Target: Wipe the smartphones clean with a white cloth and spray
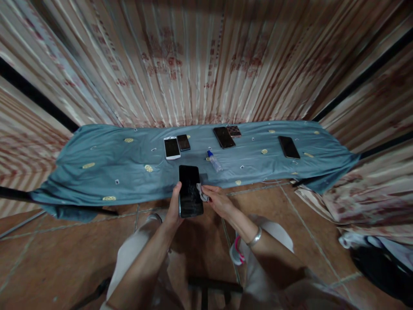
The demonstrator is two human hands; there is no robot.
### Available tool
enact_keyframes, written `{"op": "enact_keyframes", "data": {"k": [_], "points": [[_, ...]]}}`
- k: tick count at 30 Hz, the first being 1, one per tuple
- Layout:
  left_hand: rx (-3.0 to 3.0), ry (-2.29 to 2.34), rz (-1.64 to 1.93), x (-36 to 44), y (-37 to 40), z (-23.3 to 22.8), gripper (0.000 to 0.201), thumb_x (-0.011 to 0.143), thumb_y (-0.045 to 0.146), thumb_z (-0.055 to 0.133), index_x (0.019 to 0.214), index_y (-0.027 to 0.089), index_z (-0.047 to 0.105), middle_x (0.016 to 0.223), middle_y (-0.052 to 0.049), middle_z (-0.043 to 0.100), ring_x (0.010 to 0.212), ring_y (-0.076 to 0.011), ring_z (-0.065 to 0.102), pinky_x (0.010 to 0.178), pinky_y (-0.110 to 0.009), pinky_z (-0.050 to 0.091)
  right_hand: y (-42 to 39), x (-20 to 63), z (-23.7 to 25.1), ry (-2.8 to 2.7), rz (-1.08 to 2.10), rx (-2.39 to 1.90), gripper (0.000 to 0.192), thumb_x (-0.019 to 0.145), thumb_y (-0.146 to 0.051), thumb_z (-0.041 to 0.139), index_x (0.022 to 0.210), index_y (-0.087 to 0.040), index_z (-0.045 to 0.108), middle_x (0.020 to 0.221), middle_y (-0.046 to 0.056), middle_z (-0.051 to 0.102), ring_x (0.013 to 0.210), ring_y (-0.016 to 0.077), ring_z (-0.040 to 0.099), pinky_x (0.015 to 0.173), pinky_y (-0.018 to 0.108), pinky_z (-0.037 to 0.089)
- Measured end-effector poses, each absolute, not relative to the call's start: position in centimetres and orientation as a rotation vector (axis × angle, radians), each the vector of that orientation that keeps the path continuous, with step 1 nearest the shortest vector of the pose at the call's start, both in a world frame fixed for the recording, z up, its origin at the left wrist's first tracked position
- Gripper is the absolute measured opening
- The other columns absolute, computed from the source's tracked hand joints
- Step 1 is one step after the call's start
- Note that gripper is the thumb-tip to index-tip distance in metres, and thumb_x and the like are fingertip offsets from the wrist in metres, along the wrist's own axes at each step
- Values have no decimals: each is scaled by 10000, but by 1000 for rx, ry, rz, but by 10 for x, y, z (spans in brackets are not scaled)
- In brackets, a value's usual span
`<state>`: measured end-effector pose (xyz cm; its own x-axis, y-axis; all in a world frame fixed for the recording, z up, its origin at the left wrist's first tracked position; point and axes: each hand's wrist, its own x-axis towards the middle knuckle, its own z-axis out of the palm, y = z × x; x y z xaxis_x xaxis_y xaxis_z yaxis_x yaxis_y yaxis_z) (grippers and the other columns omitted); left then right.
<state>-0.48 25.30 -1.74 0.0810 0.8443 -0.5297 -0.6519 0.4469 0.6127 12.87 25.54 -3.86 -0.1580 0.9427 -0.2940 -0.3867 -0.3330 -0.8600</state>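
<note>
My left hand (174, 206) is wrapped round the side of a black smartphone (189, 189), held up with its dark screen facing me. Smudges or reflections show on the glass. Between the fingers of my right hand (218, 200) is a small light grey cloth (203, 194), lying against the phone's right edge. Just beyond the phone, a clear bottle with a blue cap (214, 161) lies on the blue cloth-covered table (138, 183).
Farther back lie a white phone (172, 148), a small dark phone (183, 142), a larger dark phone (223, 137) and a patterned brown item (234, 131). Another dark phone (289, 147) rests at the right. Curtains (193, 64) hang behind and at both sides; black poles flank the table.
</note>
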Motion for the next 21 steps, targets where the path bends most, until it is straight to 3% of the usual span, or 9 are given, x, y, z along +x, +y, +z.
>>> {"op": "enact_keyframes", "data": {"k": [5,14,19,21], "points": [[241,934,1067,0,249,-22,397,888,444,517,922,96,705,743,-73,758,621,-189,703,642,-287,577,265,135,-41,-859,1577,-1107,446,577,-592,799,707,-170,735,615,-8,643,548,105,536,532,228,425],[192,885,978,9,242,-17,387,960,394,410,1076,133,670,813,-77,764,807,-233,734,776,-395,599,283,147,-47,-1036,1210,-1312,424,708,-457,743,1043,-200,703,784,7,708,631,159,613,574,276,515],[190,833,908,10,239,-20,558,952,537,363,1114,100,670,882,-133,761,856,-256,729,764,-401,602,287,154,-37,-1511,629,-1386,160,853,-301,619,943,-194,697,1018,62,711,942,209,653,883,362,523],[191,839,899,10,238,-22,613,940,581,342,1124,97,671,894,-138,759,834,-250,731,741,-387,605,288,154,-37,-1696,404,-1327,188,915,-267,539,958,-180,701,1088,93,699,1033,222,633,960,384,492]]}}
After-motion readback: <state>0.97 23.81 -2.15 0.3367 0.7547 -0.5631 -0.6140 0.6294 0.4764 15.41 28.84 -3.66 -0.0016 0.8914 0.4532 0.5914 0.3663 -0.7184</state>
